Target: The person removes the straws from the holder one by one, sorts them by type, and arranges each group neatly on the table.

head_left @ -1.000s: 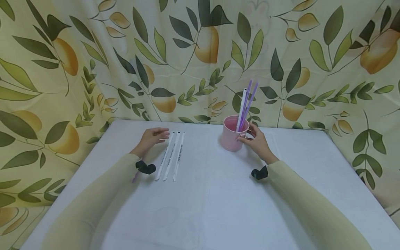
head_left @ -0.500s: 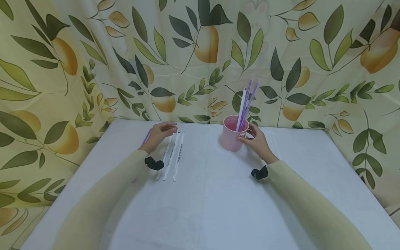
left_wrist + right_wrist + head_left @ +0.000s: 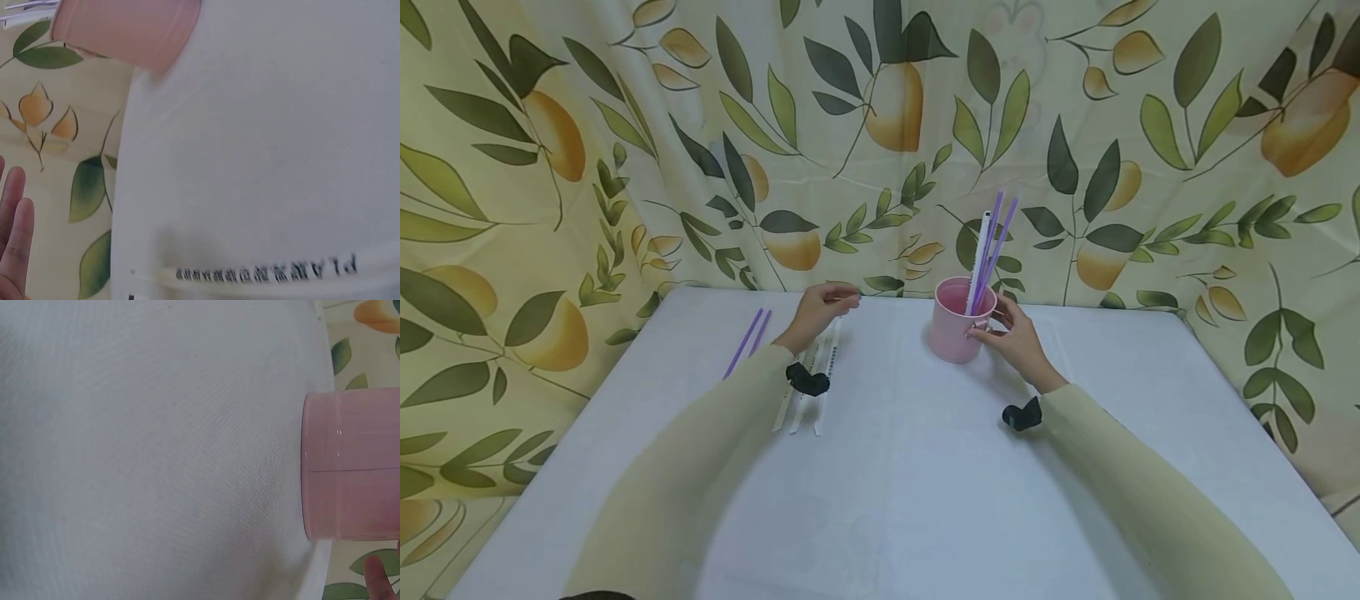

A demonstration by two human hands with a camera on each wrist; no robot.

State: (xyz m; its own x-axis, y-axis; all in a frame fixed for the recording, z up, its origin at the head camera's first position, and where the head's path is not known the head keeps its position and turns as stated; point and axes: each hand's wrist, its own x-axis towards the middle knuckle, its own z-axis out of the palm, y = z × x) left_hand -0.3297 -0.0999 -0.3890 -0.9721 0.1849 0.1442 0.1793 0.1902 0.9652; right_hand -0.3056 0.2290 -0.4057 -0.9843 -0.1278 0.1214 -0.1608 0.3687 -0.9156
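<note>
My right hand (image 3: 1021, 343) pinches the handle side of a pink mug (image 3: 951, 342) that stands upright near the table's far edge. A white printed straw (image 3: 981, 257) and a few purple straws (image 3: 1002, 247) lean out of it. Fingers of my left hand (image 3: 817, 320) reach over the far ends of several white wrapped straws (image 3: 824, 390), partly covered by the hand and sleeve. In the left wrist view, those fingers look straight with nothing between them, and one wrapped straw (image 3: 269, 274) shows dark print. In the right wrist view, the mug (image 3: 353, 465) fills the right side.
Two purple straws (image 3: 743, 342) lie on the white table (image 3: 880, 500), left of my left hand. Behind the far edge hangs a cloth (image 3: 865, 208) printed with fruit and leaves. Dark wrist pieces (image 3: 807, 380) sit at both cuffs.
My left hand has moved rightward and a little farther away, across the wrapped straws. The purple straws on its left have come into sight. The right hand and mug stay in place.
</note>
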